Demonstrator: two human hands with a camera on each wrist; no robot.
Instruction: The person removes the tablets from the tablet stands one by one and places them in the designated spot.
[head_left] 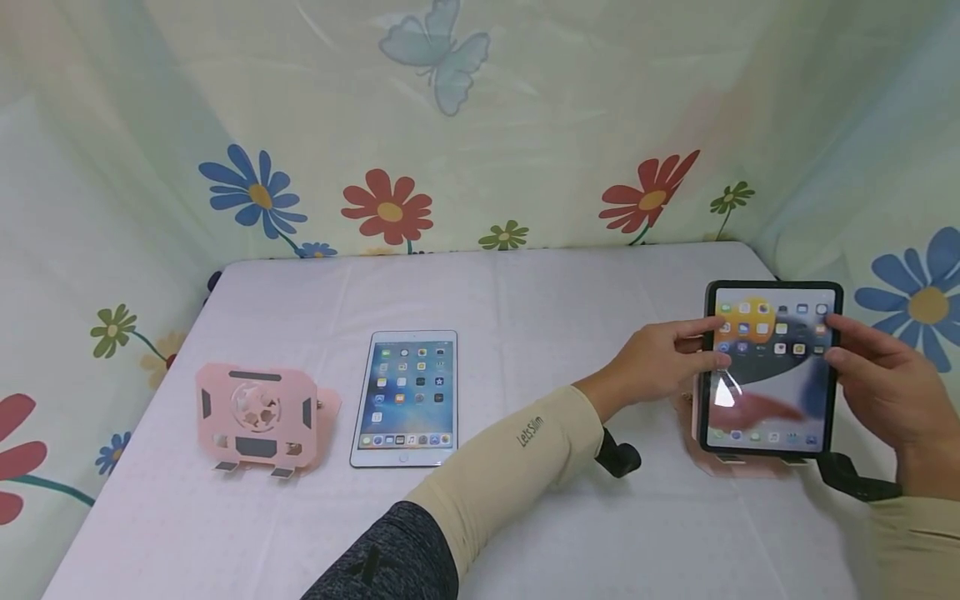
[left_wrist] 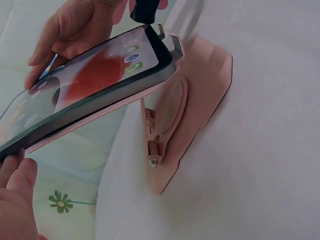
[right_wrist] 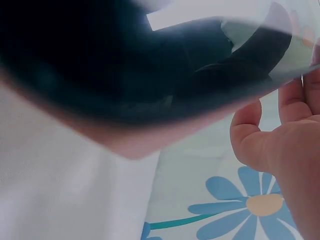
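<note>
On the right of the head view, a black-framed tablet (head_left: 768, 392) with a lit home screen leans on a pink folding stand (head_left: 742, 469). My left hand (head_left: 652, 367) pinches the tablet's left edge, thumb over the front. At the opposite edge, my right hand (head_left: 888, 392) grips the frame with thumb and fingers. In the left wrist view the tablet (left_wrist: 95, 75) lies tilted against the stand's plate, its lower corner by the metal lip. The stand's hinge and base (left_wrist: 210, 70) show beneath. A dark, blurred part of the tablet (right_wrist: 125, 90) fills much of the right wrist view.
A white-framed tablet (head_left: 405, 383) with its screen lit lies on the white-covered table (head_left: 525, 292), left of centre. Farther left stands another pink folding stand (head_left: 294, 396) with grey pads. Flower-printed curtains (head_left: 540, 125) surround the table's back and sides.
</note>
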